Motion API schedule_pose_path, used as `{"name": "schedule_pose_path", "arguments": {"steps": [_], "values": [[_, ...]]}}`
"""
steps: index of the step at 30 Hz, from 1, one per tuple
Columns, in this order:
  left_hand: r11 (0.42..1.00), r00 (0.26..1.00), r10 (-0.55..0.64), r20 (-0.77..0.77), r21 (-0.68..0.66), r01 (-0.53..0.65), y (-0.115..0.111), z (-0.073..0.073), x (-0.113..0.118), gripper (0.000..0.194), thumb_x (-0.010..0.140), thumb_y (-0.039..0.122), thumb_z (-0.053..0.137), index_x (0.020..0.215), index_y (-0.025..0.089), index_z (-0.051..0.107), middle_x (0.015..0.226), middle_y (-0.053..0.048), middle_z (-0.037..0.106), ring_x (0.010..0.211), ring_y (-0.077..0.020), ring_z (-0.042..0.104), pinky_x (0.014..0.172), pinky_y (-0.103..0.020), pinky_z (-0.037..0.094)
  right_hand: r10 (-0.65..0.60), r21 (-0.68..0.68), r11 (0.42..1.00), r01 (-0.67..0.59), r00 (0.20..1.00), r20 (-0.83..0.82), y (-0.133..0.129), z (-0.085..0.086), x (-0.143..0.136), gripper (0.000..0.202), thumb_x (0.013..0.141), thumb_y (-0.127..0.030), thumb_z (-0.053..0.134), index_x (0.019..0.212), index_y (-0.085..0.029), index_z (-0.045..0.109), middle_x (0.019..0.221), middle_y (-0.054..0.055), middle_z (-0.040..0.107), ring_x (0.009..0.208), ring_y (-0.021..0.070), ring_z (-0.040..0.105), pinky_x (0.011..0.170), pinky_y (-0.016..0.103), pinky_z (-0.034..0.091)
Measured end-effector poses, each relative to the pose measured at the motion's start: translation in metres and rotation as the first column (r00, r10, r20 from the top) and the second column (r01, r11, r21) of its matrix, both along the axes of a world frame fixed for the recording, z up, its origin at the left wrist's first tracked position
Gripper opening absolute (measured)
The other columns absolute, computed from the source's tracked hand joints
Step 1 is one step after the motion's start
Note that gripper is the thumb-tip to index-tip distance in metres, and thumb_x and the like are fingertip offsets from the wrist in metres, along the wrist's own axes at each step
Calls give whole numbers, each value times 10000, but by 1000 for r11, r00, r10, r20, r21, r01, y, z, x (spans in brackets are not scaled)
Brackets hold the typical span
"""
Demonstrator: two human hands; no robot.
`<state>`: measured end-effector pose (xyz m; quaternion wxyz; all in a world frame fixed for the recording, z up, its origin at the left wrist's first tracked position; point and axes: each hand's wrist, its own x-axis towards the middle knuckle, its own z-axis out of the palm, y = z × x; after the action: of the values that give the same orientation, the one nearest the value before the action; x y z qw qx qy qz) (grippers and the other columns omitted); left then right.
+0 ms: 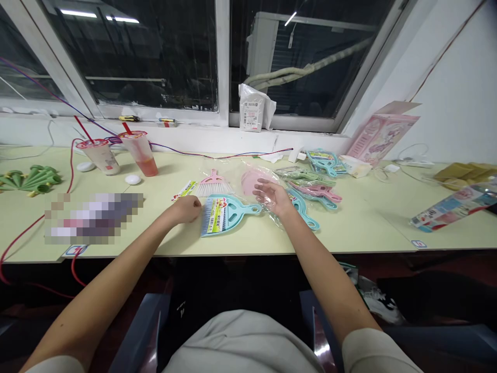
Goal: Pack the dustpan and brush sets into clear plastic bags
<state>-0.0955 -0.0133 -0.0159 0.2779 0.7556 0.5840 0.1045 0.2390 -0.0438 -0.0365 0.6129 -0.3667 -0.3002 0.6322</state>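
Observation:
A light-blue mini dustpan and brush set [235, 211] lies on the table, its bristles facing left and its handle right. My left hand [187, 209] is closed with curled fingers at the bristle-side edge; what they pinch, if anything, is hidden. Fingers apart, my right hand [272, 197] hovers over or touches clear plastic wrapping and holds nothing visible. Behind the blue set are a pink hand brush [213, 182] with white bristles and a round pink piece [250, 181] under plastic. Another blue set [305, 210] lies just right of my right hand.
Wrapped green and pink sets [314, 186] are piled at right, near a pink box [382, 132]. Two drink cups [142, 155] with red straws stand back left. A green folded item [31, 178] lies far left. Red cable [23, 235] crosses the left edge.

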Motion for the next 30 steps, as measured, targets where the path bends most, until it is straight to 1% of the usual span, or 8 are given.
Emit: {"name": "schedule_pose_path", "arguments": {"steps": [2, 4, 7, 11, 17, 22, 27, 30], "values": [[982, 997, 10, 75, -187, 4, 13, -5, 2, 154, 751, 347, 676, 807, 207, 706, 830, -100, 781, 845, -273, 771, 774, -381, 624, -10, 7, 1000, 11, 1000, -12, -1, -1, -4, 317, 704, -165, 712, 1004, -246, 648, 848, 20, 778, 790, 214, 764, 731, 346, 620], [970, 990, 40, 135, -243, -6, 20, -7, 7, 175, 735, 369, 716, 722, 199, 679, 815, -107, 774, 817, -253, 768, 745, -358, 624, -9, 16, 1000, 10, 1000, -15, -3, -2, -9, 323, 693, -147, 706, 995, -247, 647, 828, 15, 775, 839, 222, 775, 802, 364, 625], [969, 986, 107, 124, -237, -76, 22, -7, 15, 241, 756, 391, 733, 661, 187, 646, 775, -116, 749, 760, -234, 745, 707, -351, 612, -8, 6, 1000, 8, 1000, 4, -4, -5, -17, 310, 695, -139, 701, 988, -232, 656, 827, 28, 777, 881, 229, 780, 822, 359, 618], [965, 978, 149, 147, -239, -111, 20, -5, 20, 231, 780, 358, 730, 649, 186, 650, 761, -106, 733, 726, -216, 713, 654, -318, 573, -27, -28, 999, 28, 999, 31, -4, -8, -25, 304, 677, -133, 688, 967, -218, 658, 793, 30, 761, 812, 221, 768, 751, 337, 610], [964, 962, 213, 172, -197, -179, 20, -9, 22, 187, 766, 251, 700, 600, 173, 668, 678, -111, 719, 606, -195, 646, 538, -286, 461, -219, 110, 972, 209, 972, 88, -4, -12, -38, 242, 666, -186, 691, 900, -218, 638, 666, -3, 702, 589, 174, 650, 570, 292, 538], [963, 956, 228, 182, -189, -194, 18, -8, 25, 208, 762, 216, 704, 562, 182, 658, 641, -98, 695, 604, -200, 629, 559, -291, 439, -249, 126, 963, 237, 964, 90, -4, -11, -44, 234, 660, -212, 694, 882, -225, 619, 648, -9, 676, 571, 170, 627, 487, 266, 468], [979, 969, 203, 141, -55, -197, 15, -9, 26, 310, 778, 285, 718, 508, 198, 593, 577, -54, 598, 563, -178, 517, 564, -309, 349, -254, 116, 962, 245, 965, 70, -6, -7, -44, 256, 639, -222, 682, 886, -219, 617, 656, -4, 675, 565, 165, 614, 462, 262, 450], [976, 962, 216, 167, -13, -216, 12, -7, 29, 330, 766, 276, 732, 498, 205, 552, 597, -39, 568, 582, -175, 488, 567, -312, 305, -253, 123, 962, 244, 965, 65, -7, -7, -43, 256, 637, -228, 685, 883, -220, 613, 658, -6, 672, 569, 165, 616, 458, 262, 450]]}}
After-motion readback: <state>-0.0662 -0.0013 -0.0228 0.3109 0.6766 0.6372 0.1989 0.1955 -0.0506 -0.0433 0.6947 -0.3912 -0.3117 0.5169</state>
